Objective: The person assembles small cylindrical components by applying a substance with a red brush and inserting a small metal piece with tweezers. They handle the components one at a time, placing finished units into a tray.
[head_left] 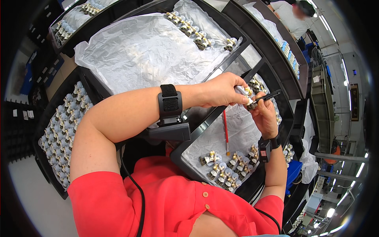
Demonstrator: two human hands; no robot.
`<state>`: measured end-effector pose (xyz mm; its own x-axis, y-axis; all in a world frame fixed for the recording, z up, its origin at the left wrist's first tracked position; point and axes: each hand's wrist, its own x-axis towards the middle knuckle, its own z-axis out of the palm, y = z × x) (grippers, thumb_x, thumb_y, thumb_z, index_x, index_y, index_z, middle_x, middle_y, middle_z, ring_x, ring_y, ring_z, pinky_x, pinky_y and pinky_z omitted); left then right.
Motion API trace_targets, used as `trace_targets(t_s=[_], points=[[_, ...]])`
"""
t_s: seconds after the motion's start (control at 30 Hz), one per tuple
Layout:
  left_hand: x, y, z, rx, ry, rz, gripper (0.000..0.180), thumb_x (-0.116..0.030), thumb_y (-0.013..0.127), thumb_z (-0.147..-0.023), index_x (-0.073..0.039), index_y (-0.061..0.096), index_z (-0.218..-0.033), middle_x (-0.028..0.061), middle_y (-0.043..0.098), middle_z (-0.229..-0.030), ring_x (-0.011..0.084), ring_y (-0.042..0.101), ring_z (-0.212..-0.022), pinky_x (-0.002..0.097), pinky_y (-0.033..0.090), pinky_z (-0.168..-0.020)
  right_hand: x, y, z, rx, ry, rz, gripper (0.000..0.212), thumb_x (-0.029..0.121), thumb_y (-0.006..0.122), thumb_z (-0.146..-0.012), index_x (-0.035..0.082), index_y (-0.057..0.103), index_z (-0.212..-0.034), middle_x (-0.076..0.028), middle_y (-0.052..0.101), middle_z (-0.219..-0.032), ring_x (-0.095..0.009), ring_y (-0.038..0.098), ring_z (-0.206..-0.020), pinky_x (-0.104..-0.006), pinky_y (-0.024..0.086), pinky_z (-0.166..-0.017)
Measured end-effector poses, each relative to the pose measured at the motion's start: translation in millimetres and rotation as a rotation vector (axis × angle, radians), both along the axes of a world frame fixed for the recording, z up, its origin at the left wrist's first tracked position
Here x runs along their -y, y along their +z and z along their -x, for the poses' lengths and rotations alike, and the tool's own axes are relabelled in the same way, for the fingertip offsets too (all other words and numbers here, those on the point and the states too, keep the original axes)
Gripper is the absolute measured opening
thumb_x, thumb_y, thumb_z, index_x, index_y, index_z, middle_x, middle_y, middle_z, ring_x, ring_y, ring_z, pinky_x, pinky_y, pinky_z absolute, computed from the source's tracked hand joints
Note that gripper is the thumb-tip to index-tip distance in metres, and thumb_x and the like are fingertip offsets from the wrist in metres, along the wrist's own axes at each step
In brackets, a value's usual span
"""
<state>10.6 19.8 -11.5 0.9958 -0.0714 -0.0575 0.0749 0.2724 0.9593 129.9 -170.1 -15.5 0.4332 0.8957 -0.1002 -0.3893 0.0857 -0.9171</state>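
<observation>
My left hand (225,91) reaches across to the right and pinches a small valve-like part (249,91) with white, brass-coloured and dark sections. My right hand (265,113) is raised against the same part, its fingers closed round a slim black pen-like tool (269,96). The tool points up and to the right, and its other end is hidden by the fingers and the part. Below both hands, a red-handled brush (226,130) lies on the white paper (201,136) of a black tray (184,152). Several similar small parts (227,173) sit at the tray's near end, more at its far end.
A large paper-lined tray (154,49) stands ahead, with rows of parts (189,29) at its far right. Another full tray (65,132) is at my left. Farther right runs a dark rack (276,47); a person (290,17) stands beyond it. A black cable (136,185) hangs along my front.
</observation>
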Motion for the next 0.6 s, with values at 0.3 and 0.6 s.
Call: trace_targets(t_s=[0.3, 0.6], points=[[-0.4, 0.5, 0.5, -0.004, 0.002, 0.005, 0.029, -0.009, 0.065, -0.079, 0.001, 0.055, -0.105, -0.0005, 0.054, -0.073, 0.0036, 0.043, -0.058, 0.0188, 0.035, -0.051, -1.0, 0.9, 1.6, 0.007, -0.021, 0.004, 0.021, 0.019, 0.059, -0.086, 0.007, 0.047, -0.1, -0.005, 0.059, -0.095, -0.013, 0.057, -0.088, -0.0295, 0.042, -0.081], [1.4, 4.7, 1.6, -0.018, 0.008, -0.018, 0.031, -0.013, 0.066, -0.079, -0.001, 0.055, -0.106, -0.0009, 0.054, -0.072, 0.0038, 0.044, -0.058, 0.0187, 0.036, -0.051, 0.6, 1.2, 1.5, 0.004, -0.022, 0.0, 0.018, 0.018, 0.056, -0.088, 0.007, 0.048, -0.099, -0.004, 0.059, -0.093, -0.013, 0.058, -0.088, -0.0308, 0.043, -0.083]])
